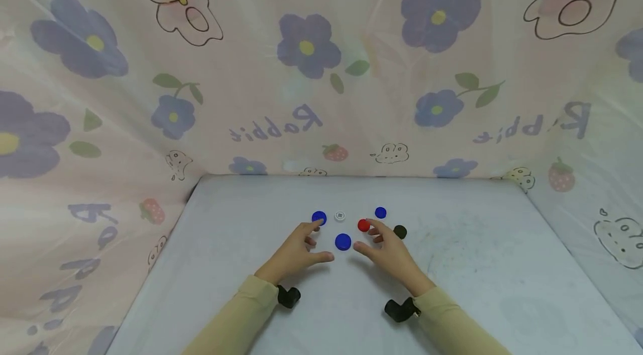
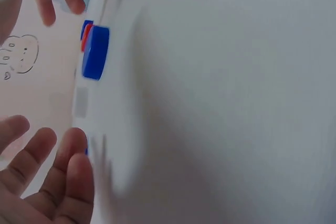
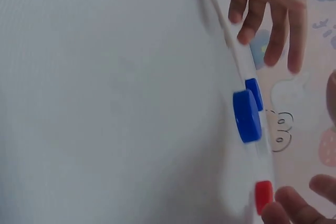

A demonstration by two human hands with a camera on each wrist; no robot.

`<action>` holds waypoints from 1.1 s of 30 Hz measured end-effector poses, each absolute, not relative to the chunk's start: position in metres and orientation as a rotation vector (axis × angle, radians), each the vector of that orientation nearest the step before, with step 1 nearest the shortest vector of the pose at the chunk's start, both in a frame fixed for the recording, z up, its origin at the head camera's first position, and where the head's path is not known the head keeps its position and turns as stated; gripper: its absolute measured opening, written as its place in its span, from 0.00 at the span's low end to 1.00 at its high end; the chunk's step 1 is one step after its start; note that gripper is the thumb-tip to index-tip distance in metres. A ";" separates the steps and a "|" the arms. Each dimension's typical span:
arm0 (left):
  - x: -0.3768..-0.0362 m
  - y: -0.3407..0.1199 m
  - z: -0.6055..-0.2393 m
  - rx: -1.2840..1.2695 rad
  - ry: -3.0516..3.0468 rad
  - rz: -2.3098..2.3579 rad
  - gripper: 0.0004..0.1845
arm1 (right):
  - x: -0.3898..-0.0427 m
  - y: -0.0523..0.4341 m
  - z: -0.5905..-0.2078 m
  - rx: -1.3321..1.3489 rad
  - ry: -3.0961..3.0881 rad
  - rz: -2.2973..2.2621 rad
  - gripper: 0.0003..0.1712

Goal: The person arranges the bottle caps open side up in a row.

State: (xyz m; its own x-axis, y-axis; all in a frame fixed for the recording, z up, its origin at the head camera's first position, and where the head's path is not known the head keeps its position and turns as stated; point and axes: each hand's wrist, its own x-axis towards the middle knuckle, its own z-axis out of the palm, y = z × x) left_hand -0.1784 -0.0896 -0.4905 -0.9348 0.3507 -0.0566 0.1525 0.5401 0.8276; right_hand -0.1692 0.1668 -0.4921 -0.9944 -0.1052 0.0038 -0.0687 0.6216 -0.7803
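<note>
Several bottle caps lie on the white table [image 1: 226, 265]. My left hand [image 1: 320, 240] is spread, its index tip at the edge of a blue cap [image 1: 318, 217]. My right hand [image 1: 365, 236] is spread too, its index tip against a red cap [image 1: 363, 225] [image 3: 263, 196]. Between the two thumbs sits a larger blue cap [image 1: 343, 241] [image 2: 95, 52] [image 3: 247, 115]. A white cap [image 1: 340, 215], a small blue cap [image 1: 380, 212] and a dark cap [image 1: 399, 231] lie just beyond. Neither hand holds anything.
A flower-and-rabbit printed cloth [image 1: 321, 65] hangs as a wall behind and on both sides of the table. Black wrist mounts [image 1: 288, 296] [image 1: 400, 309] sit under both sleeves. Bare table lies to the left and right of the caps.
</note>
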 end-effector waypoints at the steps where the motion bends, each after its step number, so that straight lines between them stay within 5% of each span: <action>1: -0.179 -0.087 -0.492 0.427 2.545 1.362 0.48 | -0.170 0.166 -0.495 -0.145 2.769 -1.368 0.44; 33: -0.182 -0.061 -0.515 0.378 2.590 1.223 0.27 | -0.171 0.147 -0.525 -0.160 2.800 -1.270 0.19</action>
State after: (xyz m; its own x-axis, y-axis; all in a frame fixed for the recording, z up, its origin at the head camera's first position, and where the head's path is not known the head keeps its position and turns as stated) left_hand -0.1817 -0.0612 -0.5149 -0.9345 0.3369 -0.1148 0.1253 0.6135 0.7797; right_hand -0.1710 0.1465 -0.5249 -0.9926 -0.1202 -0.0143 -0.0684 0.6549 -0.7526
